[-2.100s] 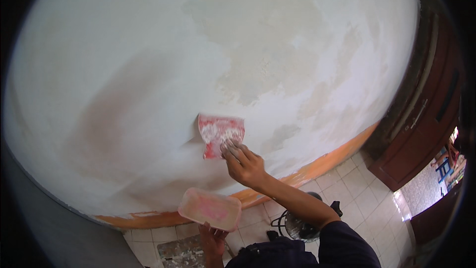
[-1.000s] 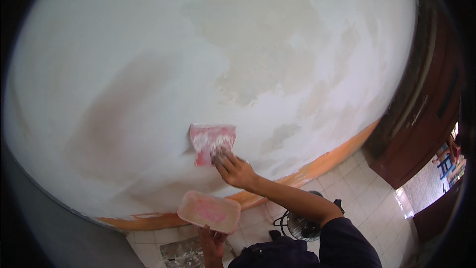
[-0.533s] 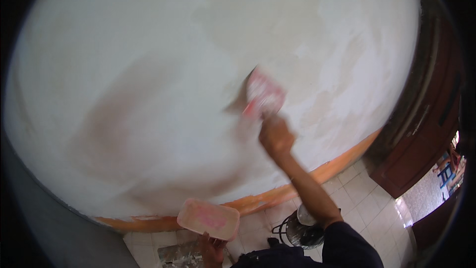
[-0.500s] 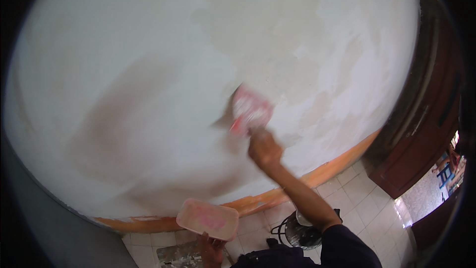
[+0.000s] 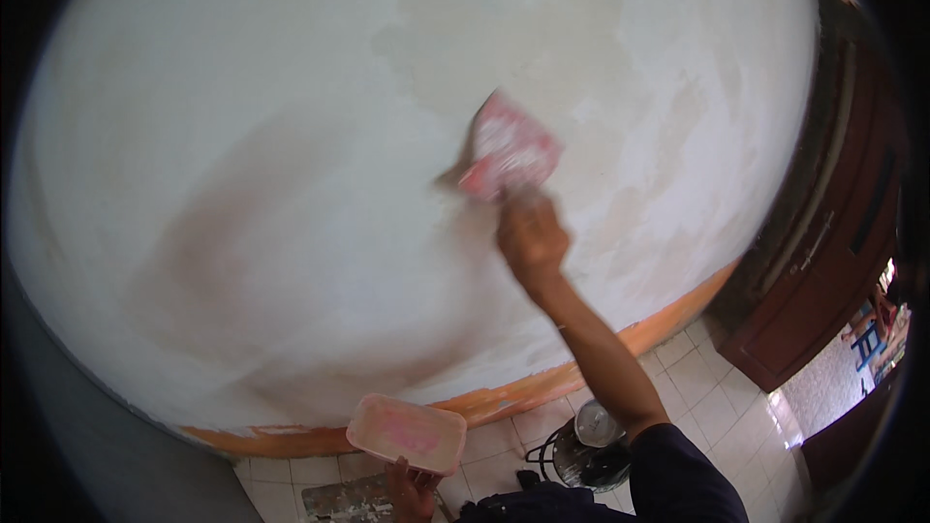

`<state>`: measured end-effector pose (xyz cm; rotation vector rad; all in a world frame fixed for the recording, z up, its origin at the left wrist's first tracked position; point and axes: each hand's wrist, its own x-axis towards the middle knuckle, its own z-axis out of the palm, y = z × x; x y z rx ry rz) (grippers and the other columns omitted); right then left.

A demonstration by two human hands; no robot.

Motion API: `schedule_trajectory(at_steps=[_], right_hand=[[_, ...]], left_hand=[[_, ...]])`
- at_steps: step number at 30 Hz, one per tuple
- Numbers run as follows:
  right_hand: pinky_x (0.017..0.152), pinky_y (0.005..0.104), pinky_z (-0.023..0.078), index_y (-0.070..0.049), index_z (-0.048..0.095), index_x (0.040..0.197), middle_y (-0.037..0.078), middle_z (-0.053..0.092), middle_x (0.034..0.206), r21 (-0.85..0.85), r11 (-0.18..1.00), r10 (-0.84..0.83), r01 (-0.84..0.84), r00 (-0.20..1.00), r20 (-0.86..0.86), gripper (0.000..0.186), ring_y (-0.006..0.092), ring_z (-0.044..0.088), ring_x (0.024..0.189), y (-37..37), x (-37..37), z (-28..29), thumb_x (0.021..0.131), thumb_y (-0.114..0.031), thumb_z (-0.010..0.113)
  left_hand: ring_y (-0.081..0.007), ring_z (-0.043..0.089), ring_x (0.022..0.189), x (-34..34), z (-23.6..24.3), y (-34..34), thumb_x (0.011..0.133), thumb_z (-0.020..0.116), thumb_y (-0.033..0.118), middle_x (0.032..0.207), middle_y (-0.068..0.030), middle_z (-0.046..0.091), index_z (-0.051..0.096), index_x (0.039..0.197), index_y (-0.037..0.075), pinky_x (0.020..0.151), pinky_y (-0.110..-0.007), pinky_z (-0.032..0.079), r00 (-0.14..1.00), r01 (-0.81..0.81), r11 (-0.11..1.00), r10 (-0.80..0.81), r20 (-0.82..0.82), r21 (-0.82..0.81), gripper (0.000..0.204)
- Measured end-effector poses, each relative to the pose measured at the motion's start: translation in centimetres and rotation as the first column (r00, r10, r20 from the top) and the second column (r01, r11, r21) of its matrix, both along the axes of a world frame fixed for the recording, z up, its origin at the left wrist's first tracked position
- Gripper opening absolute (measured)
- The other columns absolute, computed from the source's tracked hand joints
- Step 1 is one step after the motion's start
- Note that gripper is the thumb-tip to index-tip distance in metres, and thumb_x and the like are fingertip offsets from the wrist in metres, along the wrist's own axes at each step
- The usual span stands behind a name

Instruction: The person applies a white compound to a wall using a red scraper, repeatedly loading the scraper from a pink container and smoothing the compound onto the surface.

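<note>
My right hand (image 5: 531, 238) grips a wide putty scraper (image 5: 509, 140), red and smeared with white; hand and tool are blurred. The blade is against the white, patchy wall (image 5: 291, 58), at a pale beige patch just above the middle of the view. Low in the view my left hand (image 5: 412, 489) holds a shallow pink plastic tray (image 5: 407, 431) with beige and pink residue inside, in front of the wall's orange lower band (image 5: 678, 310).
Below on the tiled floor (image 5: 707, 407) are a dark stand with a round metal vessel (image 5: 596, 423) and a paint-spattered board (image 5: 344, 504). A grey surface (image 5: 107, 416) runs along the left. At the right is a brown door (image 5: 804, 291) and an opening showing a blue frame (image 5: 867, 344).
My right hand has moved up and rightward along the wall with the scraper, whose blade is now more tilted. The tray in my left hand has sunk slightly.
</note>
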<state>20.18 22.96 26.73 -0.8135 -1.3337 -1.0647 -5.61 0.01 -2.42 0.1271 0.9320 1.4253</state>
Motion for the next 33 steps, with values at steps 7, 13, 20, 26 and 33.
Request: schedule_trajectory(at_steps=[7, 13, 20, 26, 33], right_hand=[[0.075, 0.033, 0.055, -0.001, 0.067, 0.099, 0.013, 0.065, 0.098, -0.395, 0.885, 0.375, -0.245, 0.879, 0.295, 0.022, 0.0246, 0.066, 0.086, -6.7, -7.3, -12.7, 0.077, -0.004, 0.063], [0.057, 0.0295, 0.052, -0.002, 0.066, 0.094, 0.008, 0.065, 0.082, 0.035, 0.995, -0.094, 0.096, 0.994, -0.056, 0.02, 0.0232, 0.064, 0.072, -5.6, -0.4, 1.6, 0.076, 0.005, 0.063], [0.066, 0.0347, 0.055, -0.002, 0.065, 0.089, 0.015, 0.065, 0.093, -0.052, 0.998, 0.031, -0.022, 0.981, 0.19, 0.02, 0.0286, 0.065, 0.084, 0.4, -1.8, -1.2, 0.069, 0.002, 0.066], [0.066, 0.0319, 0.055, -0.003, 0.067, 0.094, 0.011, 0.065, 0.099, -0.395, 0.881, 0.388, -0.261, 0.876, 0.287, 0.022, 0.0241, 0.064, 0.093, -6.6, -5.4, -9.2, 0.073, -0.006, 0.062], [0.059, 0.0307, 0.051, 0.001, 0.067, 0.089, 0.012, 0.066, 0.081, 0.091, 0.993, -0.056, 0.078, 0.973, -0.224, 0.014, 0.0236, 0.063, 0.067, -4.0, 5.1, 4.6, 0.077, 0.006, 0.066]], left_hand=[[-0.0314, 0.054, 0.111, 0.8, 3.1, -1.7, 0.085, 0.066, 0.019, 0.123, -0.0158, 0.051, 0.034, 0.134, 0.005, 0.085, -0.046, 0.053, 0.804, 0.22, 0.925, 0.008, -0.594, 0.31, 0.061], [-0.0306, 0.064, 0.089, -2.3, -1.9, -1.9, 0.087, 0.061, 0.037, 0.113, -0.0155, 0.057, 0.045, 0.128, 0.009, 0.064, -0.049, 0.059, 0.995, 0.008, 0.998, -0.015, 0.1, 0.069, 0.052], [-0.0345, 0.063, 0.089, -1.2, -0.3, -0.8, 0.086, 0.063, 0.035, 0.115, -0.0164, 0.056, 0.043, 0.13, 0.014, 0.063, -0.053, 0.059, 0.994, -0.107, 0.994, 0.106, 0.019, 0.021, 0.052], [-0.0339, 0.06, 0.095, -0.8, 0.8, -1.6, 0.087, 0.062, 0.036, 0.116, -0.0161, 0.056, 0.043, 0.13, 0.012, 0.07, -0.052, 0.056, 0.972, -0.068, 0.989, 0.095, -0.216, 0.13, 0.053], [-0.0278, 0.066, 0.08, -3.8, -4.7, -1.8, 0.085, 0.06, 0.041, 0.101, -0.0147, 0.064, 0.049, 0.123, 0.002, 0.064, -0.056, 0.057, 0.964, -0.015, 0.993, -0.017, 0.265, 0.117, 0.055]])
